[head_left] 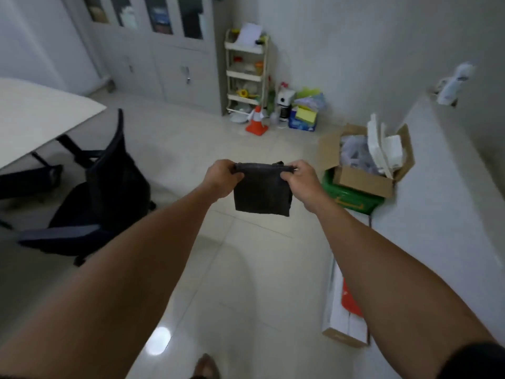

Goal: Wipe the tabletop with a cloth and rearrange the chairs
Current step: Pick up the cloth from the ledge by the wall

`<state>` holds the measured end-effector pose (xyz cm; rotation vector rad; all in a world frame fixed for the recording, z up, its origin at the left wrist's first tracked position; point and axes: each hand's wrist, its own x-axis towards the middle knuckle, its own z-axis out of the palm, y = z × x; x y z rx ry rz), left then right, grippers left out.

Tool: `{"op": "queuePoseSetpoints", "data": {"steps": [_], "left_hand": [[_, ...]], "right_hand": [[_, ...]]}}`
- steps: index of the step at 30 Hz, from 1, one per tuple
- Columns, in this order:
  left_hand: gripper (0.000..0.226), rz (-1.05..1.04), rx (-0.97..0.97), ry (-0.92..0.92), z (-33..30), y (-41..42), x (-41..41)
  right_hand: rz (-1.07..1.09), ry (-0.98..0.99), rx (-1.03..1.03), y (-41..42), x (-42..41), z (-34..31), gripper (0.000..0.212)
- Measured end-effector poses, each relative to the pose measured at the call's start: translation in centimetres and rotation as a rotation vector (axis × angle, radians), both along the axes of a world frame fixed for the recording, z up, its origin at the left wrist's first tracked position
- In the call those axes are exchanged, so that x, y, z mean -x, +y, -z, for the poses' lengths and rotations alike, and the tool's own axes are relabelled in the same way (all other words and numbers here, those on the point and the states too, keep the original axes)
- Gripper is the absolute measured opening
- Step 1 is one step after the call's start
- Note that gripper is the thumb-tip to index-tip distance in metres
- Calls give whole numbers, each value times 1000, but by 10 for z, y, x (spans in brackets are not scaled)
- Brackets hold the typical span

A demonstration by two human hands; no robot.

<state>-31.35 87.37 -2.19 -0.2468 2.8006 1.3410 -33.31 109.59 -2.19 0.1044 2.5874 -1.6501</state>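
Note:
A dark folded cloth (pixel 261 192) hangs in the air in front of me over the tiled floor. My left hand (pixel 222 177) pinches its upper left corner and my right hand (pixel 302 181) pinches its upper right corner, stretching the top edge between them. The white tabletop (pixel 35 116) is at the far left, well away from the cloth. A black office chair (pixel 101 187) stands beside the table's corner, its backrest towards me.
An open cardboard box (pixel 366 170) on a green crate (pixel 352 198) stands at the right by a white counter (pixel 437 187). A long flat carton (pixel 344 310) lies on the floor below. An orange cone (pixel 256 121), a shelf cart (pixel 246 72) and grey cabinets (pixel 164 50) line the far wall.

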Motion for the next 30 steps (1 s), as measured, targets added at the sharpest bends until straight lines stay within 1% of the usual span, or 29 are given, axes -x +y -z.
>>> {"op": "queuePoseSetpoints", "data": {"steps": [3, 9, 13, 16, 19, 23, 27, 30], "left_hand": [[21, -196, -3, -12, 0, -78, -31], [21, -469, -77, 25, 3, -229, -116], [23, -624, -105, 35, 5, -325, -175], [29, -716, -121, 38, 8, -408, -226], [37, -760, -86, 37, 10, -472, -269], [28, -885, -35, 46, 11, -552, -329], [30, -955, -56, 62, 16, -600, -367], [34, -1014, -75, 91, 20, -630, -386]], "right_hand": [[-182, 18, -25, -79, 4, -1, 14], [-474, 28, 7, -252, -21, -3, 5], [-617, -5, 32, -369, -49, 1, 11], [-757, -9, 37, -464, -80, 5, 15], [-838, 0, 48, -536, -107, 10, 16], [-962, -27, 71, -637, -154, 11, 12], [-1033, -72, 106, -704, -174, 19, 17], [-1082, -120, 141, -748, -190, 19, 11]]}}
